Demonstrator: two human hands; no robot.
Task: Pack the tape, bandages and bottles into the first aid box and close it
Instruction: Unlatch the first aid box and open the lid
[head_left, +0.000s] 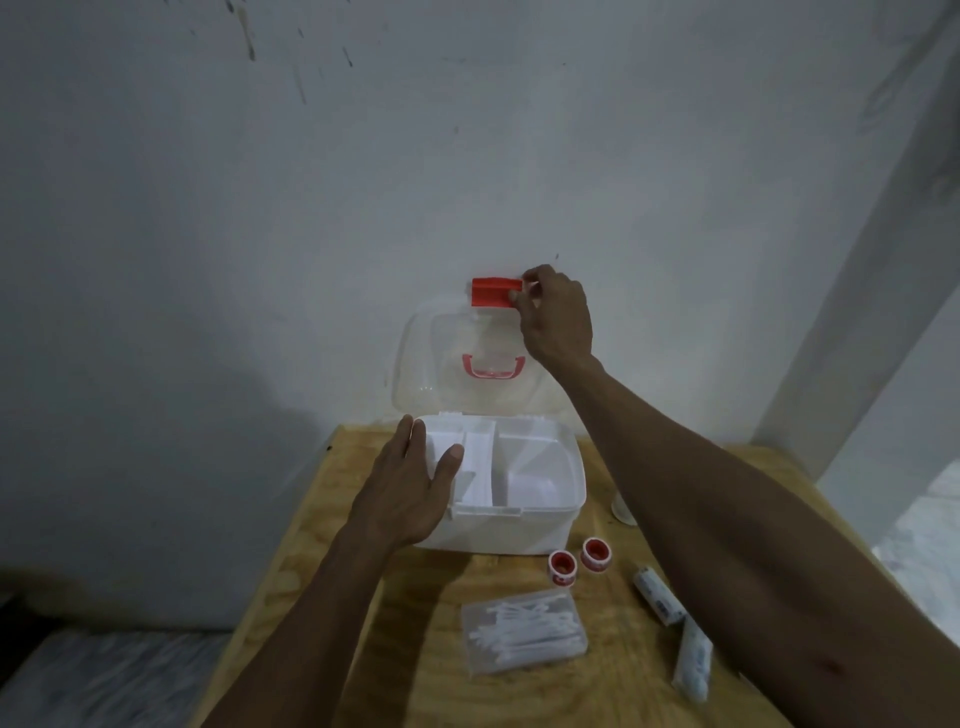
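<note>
The white first aid box (519, 530) stands open on the wooden table (519, 691), its clear lid (441, 358) raised against the wall. My right hand (558, 317) pinches the red latch (493, 292) at the lid's top edge. My left hand (410, 488) rests flat on the box's left front rim, fingers apart. Two red-and-white tape rolls (579, 561) sit in front of the box. Two wrapped bandage rolls (670, 618) lie at the right, partly under my right forearm. A white bottle (622, 506) shows only partly behind that arm.
A clear case of cotton swabs (524, 634) lies near the table's front. A white divided tray (498, 467) sits inside the box. The wall (363, 182) is right behind the box. The table's left edge drops to the floor (104, 675).
</note>
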